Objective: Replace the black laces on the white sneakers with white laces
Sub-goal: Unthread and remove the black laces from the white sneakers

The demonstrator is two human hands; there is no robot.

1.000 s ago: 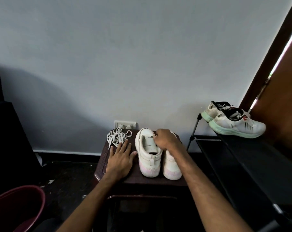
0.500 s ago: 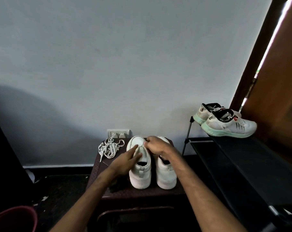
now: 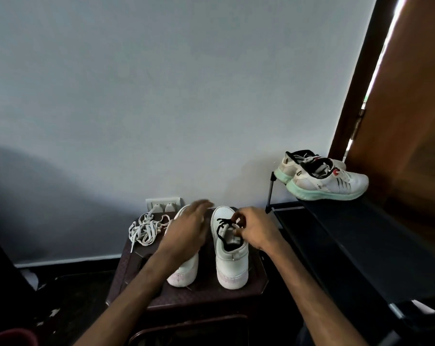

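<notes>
Left hand (image 3: 186, 233) fingertips motion-blurred; it covers the lacing of the left sneaker (image 3: 184, 270), just left of the grip. Right hand (image 3: 252, 229) hides the black lace (image 3: 218, 231) end it pinches. Red tub (image 3: 9, 337), far left of the grip, cut off by the edge.

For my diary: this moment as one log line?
right hand pinches black lace | left hand open above other sneaker | white laces on stool

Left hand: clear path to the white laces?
Probably yes. The left hand is above the left sneaker, and the white laces lie loose right beside it on the stool, with nothing between them.
</notes>
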